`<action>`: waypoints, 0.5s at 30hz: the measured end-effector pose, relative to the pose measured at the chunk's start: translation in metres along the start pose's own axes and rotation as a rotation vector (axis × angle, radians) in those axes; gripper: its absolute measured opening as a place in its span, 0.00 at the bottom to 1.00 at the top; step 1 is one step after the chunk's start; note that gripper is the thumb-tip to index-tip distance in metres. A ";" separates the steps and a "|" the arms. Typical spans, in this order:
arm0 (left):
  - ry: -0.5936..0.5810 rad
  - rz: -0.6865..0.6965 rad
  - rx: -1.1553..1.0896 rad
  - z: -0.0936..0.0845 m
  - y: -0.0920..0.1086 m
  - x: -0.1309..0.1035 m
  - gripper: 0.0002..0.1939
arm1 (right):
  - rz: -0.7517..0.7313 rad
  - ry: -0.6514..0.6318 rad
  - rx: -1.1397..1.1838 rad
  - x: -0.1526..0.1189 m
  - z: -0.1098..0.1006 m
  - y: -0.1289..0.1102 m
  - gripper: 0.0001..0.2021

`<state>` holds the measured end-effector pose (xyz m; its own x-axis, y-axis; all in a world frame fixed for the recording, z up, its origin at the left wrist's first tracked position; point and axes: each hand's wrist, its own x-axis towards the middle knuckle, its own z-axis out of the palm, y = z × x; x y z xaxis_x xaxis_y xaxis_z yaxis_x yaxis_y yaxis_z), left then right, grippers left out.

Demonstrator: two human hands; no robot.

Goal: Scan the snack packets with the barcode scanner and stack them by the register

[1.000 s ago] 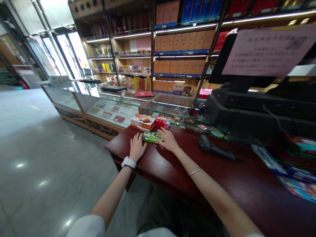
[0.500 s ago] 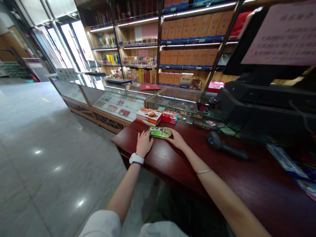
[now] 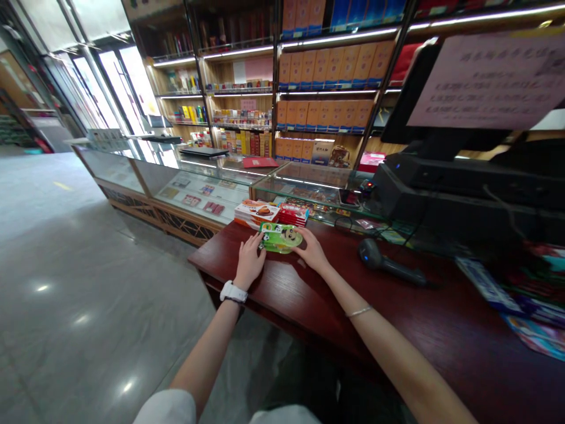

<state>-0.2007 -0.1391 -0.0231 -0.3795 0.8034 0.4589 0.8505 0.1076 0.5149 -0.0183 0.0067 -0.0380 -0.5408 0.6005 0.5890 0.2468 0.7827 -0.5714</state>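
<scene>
Two hands, left and right, grip opposite ends of a green package. Orange-white boxes sit just beyond it.

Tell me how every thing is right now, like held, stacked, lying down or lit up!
Green packet: held at its ends by the left hand and right hand.
Orange-and-white boxes: stacked.
Red boxes: stacked.
Scanner: lying down, blue light on.
Shelf light: lit.

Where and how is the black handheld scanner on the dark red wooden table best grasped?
Likely by the slim handle, from above with the right hand, once free: the black scanner lies on the table, its rounded head to the left, the handle stretching rightward.
</scene>
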 end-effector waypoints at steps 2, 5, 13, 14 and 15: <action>0.014 0.023 -0.001 0.000 0.008 0.003 0.26 | -0.004 0.031 -0.014 0.000 -0.011 -0.004 0.26; 0.022 0.071 -0.017 -0.001 0.022 0.013 0.26 | -0.008 0.075 -0.043 0.002 -0.031 -0.008 0.26; 0.031 0.245 -0.085 0.013 0.063 0.038 0.25 | -0.024 0.198 -0.130 -0.001 -0.088 -0.004 0.26; 0.051 0.261 -0.091 0.016 0.070 0.040 0.24 | -0.025 0.214 -0.141 -0.003 -0.095 -0.003 0.26; 0.077 0.273 -0.100 0.018 0.077 0.042 0.23 | -0.025 0.231 -0.152 -0.005 -0.102 -0.001 0.25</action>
<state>-0.1440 -0.0864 0.0226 -0.1717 0.7475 0.6417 0.8863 -0.1671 0.4318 0.0666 0.0190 0.0182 -0.3549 0.5882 0.7267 0.3626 0.8030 -0.4730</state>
